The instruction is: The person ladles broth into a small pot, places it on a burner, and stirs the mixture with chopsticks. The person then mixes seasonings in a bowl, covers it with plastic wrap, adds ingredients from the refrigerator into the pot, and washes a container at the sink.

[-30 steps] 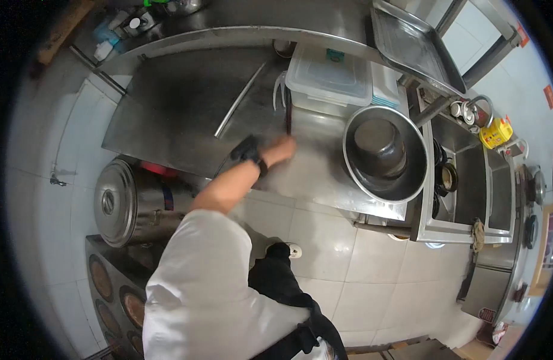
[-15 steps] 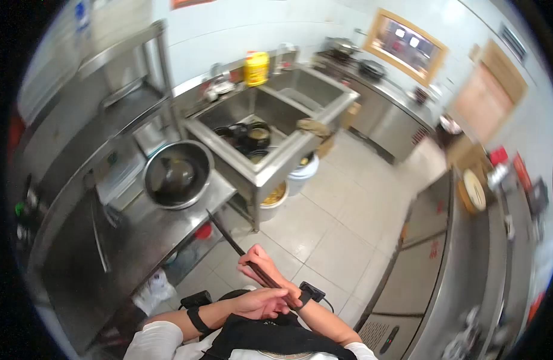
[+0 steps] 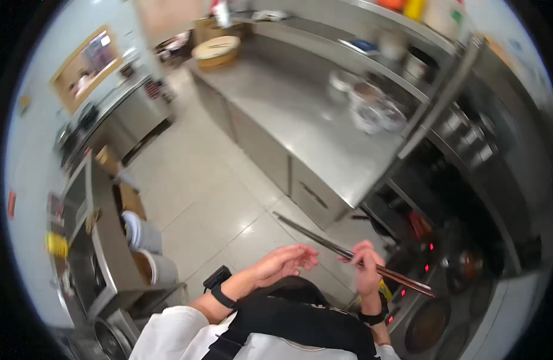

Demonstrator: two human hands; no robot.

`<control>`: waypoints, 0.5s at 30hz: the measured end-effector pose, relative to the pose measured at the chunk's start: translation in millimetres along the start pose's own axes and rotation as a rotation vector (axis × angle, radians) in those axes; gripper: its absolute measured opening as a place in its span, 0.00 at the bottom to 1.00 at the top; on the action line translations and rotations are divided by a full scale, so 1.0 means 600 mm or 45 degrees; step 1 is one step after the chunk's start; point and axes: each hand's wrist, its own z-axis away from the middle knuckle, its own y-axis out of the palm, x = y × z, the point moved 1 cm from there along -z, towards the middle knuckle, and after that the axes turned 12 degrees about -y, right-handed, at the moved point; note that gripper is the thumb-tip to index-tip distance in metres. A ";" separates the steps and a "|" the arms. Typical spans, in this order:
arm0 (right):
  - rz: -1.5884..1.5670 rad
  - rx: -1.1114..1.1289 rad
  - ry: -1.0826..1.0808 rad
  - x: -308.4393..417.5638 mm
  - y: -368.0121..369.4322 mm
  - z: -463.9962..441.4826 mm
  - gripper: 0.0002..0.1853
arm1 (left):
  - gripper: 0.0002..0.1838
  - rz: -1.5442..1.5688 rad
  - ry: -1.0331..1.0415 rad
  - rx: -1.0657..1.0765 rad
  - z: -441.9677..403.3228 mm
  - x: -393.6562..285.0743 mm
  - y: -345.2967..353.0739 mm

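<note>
My right hand [image 3: 366, 268] is closed around a pair of long dark chopsticks [image 3: 324, 242] near their middle. They slant across the front of my body, one end over the floor and the reddish-brown end over the stove [image 3: 429, 324]. My left hand [image 3: 287, 263] holds nothing. Its fingers are loosely curled and apart, just left of the chopsticks and not touching them.
A steel counter [image 3: 300, 114] runs ahead, with plastic-wrapped containers [image 3: 375, 108] and a round wooden lid [image 3: 216, 51] on it. Shelves [image 3: 384, 66] hang above. White buckets [image 3: 156, 268] stand by the sink [image 3: 102, 240] at left. Tiled floor [image 3: 198, 192] lies between.
My view has swung right, from the sinks to the counter and stove. My left hand has come away from the chopsticks' near end; my right hand still holds them, now further right.
</note>
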 end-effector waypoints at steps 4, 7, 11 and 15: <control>0.259 -0.716 -0.098 0.122 -0.125 0.019 0.11 | 0.16 -0.221 -0.314 0.124 -0.150 -0.076 0.082; 0.301 -1.106 -0.329 0.180 -0.212 0.052 0.07 | 0.15 -0.536 -0.411 0.172 -0.274 -0.094 0.127; 0.825 -1.454 -0.432 0.282 -0.292 0.093 0.12 | 0.12 -0.811 -0.466 0.283 -0.424 -0.113 0.213; 1.127 -1.702 -0.318 0.314 -0.425 0.151 0.16 | 0.16 -1.070 -0.400 0.412 -0.583 -0.061 0.311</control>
